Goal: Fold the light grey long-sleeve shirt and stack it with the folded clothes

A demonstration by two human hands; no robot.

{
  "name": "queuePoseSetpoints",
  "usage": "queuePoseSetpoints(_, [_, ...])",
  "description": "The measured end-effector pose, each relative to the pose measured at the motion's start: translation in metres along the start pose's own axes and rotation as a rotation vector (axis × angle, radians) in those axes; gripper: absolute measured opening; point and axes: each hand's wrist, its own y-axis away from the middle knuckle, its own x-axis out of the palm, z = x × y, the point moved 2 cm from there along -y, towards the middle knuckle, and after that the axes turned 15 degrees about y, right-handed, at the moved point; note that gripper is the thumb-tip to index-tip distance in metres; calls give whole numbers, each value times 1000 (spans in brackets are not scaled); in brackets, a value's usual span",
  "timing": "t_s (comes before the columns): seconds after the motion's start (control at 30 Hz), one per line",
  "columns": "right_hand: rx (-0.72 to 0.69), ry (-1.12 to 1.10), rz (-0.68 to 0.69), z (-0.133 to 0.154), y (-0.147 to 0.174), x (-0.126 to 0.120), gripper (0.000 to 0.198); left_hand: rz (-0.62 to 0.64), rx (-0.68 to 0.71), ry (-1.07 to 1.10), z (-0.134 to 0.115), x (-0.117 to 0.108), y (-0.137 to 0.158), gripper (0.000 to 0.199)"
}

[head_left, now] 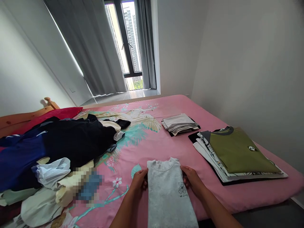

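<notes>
You are holding a light grey folded cotton sweatshirt (pixel 169 193) with a small bear print near its right edge, and it is lying lengthwise on the near part of the pink floral bedsheet (pixel 154 145), its round collar pointing away from you. Your left hand (pixel 140 180) is pinching the left edge of the garment just below the shoulder, fingers curled over the fabric, while your right hand (pixel 191 179) is gripping the right edge at the same height, thumb on top and fingers tucked beneath; both hands are closed on the cloth and neither is lying flat. To your left, an unsorted heap of clothes (pixel 54 158) is sprawling across the sheet, with pale cream and light blue pieces nearest you and black and dark blue ones behind them. To your right, well apart from the sweatshirt, a neat stack of folded shirts (pixel 235 158) is sitting near the bed's edge, topped by an olive green T-shirt (pixel 239 150) bearing a tiny panda badge. Further off, a smaller pile of folded white and striped cloth (pixel 180 124) is resting on a dark piece. Beyond the heap, a red pillow (pixel 54 114) is lying against the wooden bed frame (pixel 26 115), and grey curtains (pixel 95 47) are hanging beside the tall window (pixel 127 41) at the far end.
</notes>
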Motion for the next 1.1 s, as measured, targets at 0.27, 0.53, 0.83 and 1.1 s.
queuePoseSetpoints(0.27, [18,-8,18,2,1,0,34,132,-135,15,-7,1,-8,50])
queuePoseSetpoints(0.53, [58,30,-74,3,-3,4,38,35,-13,-42,-11,8,-4,46])
queuePoseSetpoints(0.83, [68,78,-123,-4,-1,0,39,-43,59,-125,-11,-5,5,47])
queuePoseSetpoints(1.1, [54,111,23,-13,19,-3,34,161,-120,-227,-13,-13,18,45])
